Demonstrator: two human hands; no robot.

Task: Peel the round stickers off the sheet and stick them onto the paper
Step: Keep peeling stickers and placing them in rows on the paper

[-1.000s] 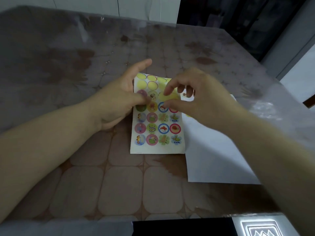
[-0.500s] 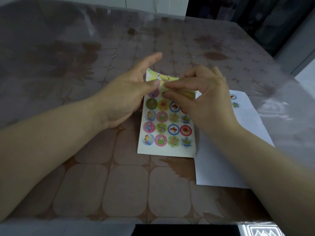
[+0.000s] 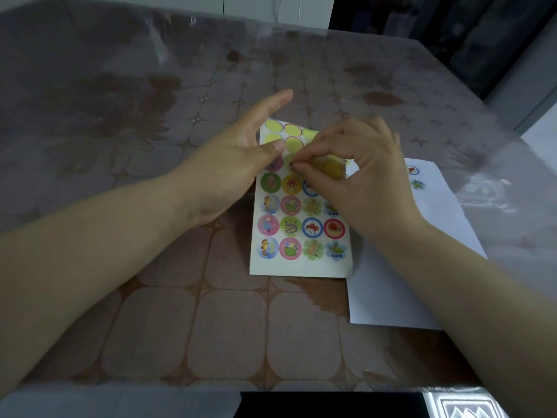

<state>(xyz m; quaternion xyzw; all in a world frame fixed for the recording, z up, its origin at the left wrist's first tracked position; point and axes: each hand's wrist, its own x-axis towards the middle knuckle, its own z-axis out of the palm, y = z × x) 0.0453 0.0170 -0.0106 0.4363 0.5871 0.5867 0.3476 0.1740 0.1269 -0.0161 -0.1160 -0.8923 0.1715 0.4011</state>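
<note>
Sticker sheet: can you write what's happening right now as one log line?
step: peeling | left hand: holds sticker sheet | right hand: pinches sticker edge | paper: two stickers on

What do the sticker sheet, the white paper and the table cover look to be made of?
Sticker sheet: thin coated paper; it bends at the top, and bare yellow circles mark where stickers came off.
White paper: plain matt paper, flat, with no shine.
Table cover: probably clear soft plastic over a tile-patterned top, judging by the glare patches and wrinkles near the far edge.
</note>
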